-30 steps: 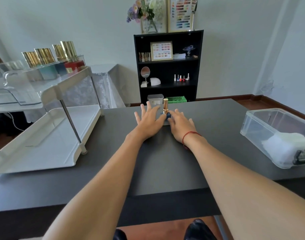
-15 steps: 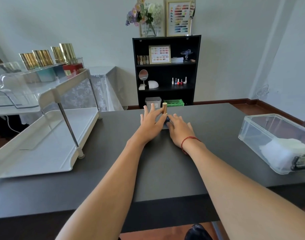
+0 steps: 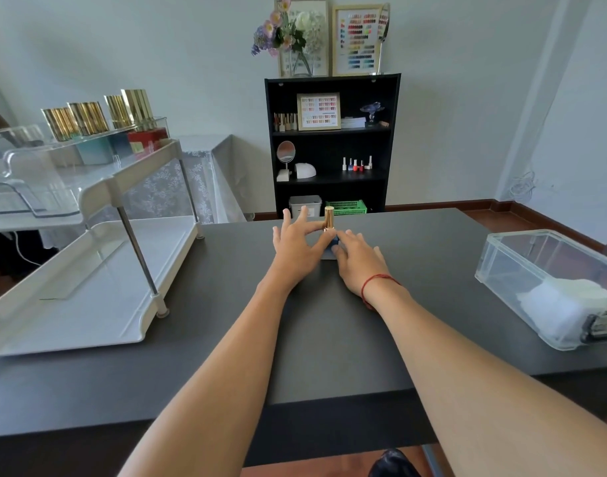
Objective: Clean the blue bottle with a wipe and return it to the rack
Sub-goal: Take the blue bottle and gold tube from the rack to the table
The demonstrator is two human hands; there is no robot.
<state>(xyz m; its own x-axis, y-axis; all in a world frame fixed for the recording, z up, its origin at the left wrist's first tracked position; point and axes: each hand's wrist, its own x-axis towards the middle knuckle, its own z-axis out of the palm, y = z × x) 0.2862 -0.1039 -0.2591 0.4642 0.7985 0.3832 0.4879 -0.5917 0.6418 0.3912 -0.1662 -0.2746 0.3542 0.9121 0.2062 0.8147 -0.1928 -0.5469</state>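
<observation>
fingers (image 3: 312, 230) of left hand (image 3: 295, 251) around blue bottle (image 3: 329, 217), right hand (image 3: 358, 261) flat alongside

Probably a nail salon: polish bottles (image 3: 356, 164) and a white nail lamp (image 3: 305, 170) on the far black bookshelf (image 3: 393, 139), framed colour charts (image 3: 358, 39) above.
</observation>
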